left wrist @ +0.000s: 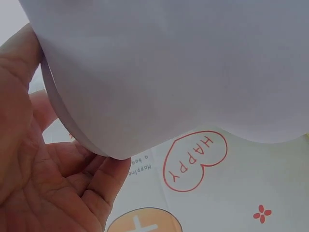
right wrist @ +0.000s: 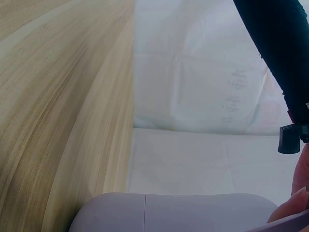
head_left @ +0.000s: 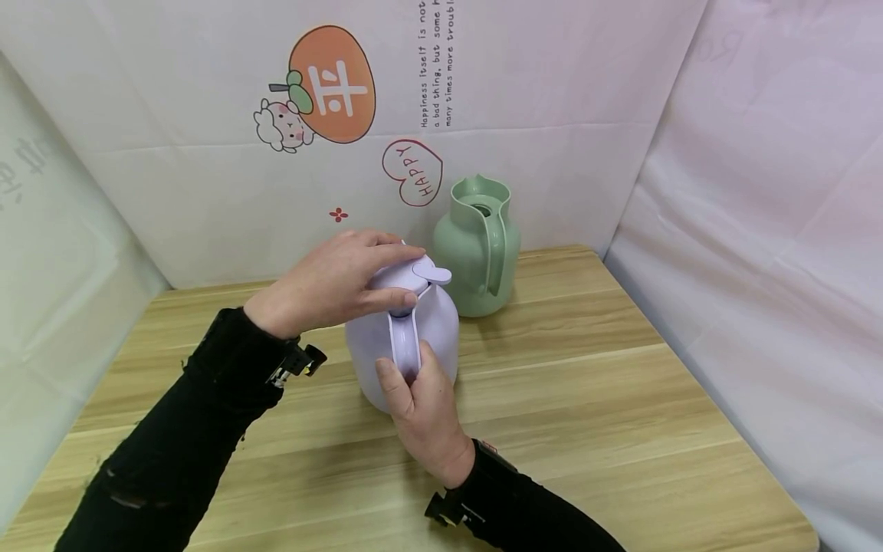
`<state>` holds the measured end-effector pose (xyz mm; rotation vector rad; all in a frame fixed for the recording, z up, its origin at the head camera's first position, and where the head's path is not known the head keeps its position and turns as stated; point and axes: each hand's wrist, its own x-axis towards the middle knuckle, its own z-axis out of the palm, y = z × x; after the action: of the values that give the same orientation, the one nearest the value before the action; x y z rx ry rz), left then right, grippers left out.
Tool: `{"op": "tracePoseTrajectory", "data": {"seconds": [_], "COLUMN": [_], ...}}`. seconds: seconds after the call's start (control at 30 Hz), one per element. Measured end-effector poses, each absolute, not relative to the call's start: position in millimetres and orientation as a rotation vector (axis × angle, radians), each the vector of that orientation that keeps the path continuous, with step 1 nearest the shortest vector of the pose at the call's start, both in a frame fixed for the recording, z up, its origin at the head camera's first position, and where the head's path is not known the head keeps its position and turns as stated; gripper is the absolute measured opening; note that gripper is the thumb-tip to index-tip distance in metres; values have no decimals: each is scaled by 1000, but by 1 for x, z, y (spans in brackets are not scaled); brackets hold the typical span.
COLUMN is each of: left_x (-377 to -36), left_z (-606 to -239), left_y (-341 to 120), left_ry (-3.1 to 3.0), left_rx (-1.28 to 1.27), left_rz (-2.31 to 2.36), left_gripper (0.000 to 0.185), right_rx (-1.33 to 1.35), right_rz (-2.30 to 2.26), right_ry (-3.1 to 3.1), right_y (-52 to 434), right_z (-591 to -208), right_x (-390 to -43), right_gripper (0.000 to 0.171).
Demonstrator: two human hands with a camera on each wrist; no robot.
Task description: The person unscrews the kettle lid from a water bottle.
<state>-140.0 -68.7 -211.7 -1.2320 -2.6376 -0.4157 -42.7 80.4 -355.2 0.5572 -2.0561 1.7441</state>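
While we've got both hands on the lilac jug (head_left: 403, 345), it's sitting upright on the wooden bench (head_left: 586, 399), pretty much in the middle, with the green jug (head_left: 477, 249) just behind it and a bit to the right, not touching. Our left hand (head_left: 331, 282) is cupped over the lid (head_left: 407, 276), fingers curled round its rim, and the left wrist view shows the palm right up against the lid's edge. Our right hand (head_left: 424, 410) has its grip wrapped round the handle (head_left: 405, 345), thumb laid up the front of it, steadying the body. Can't tell if the lid is seated tight or already loose; it looks flush from the head view. So we'd guess we're at the lid-working stage, with nothing poured or moved yet. The green jug has no lid on it.
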Motion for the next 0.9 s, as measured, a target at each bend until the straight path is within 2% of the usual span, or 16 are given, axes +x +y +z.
{"op": "tracePoseTrajectory", "data": {"seconds": [0.37, 0.53, 0.9], "left_x": [-142, -143, -145], "left_z": [-206, -201, -202], "left_y": [-69, -72, -72], "left_ry": [-2697, -2724, -2774], "left_rx": [-1251, -1331, -1310], "left_rz": [-430, -469, -432], "left_gripper": [67, 62, 50], "right_rx": [580, 574, 583], "right_rz": [1749, 1747, 1733], "right_ry": [-2045, -2047, -2036], "right_y": [81, 81, 81], "right_z": [-357, -357, -358], "right_x": [-44, -44, -44], "right_gripper": [25, 28, 28]}}
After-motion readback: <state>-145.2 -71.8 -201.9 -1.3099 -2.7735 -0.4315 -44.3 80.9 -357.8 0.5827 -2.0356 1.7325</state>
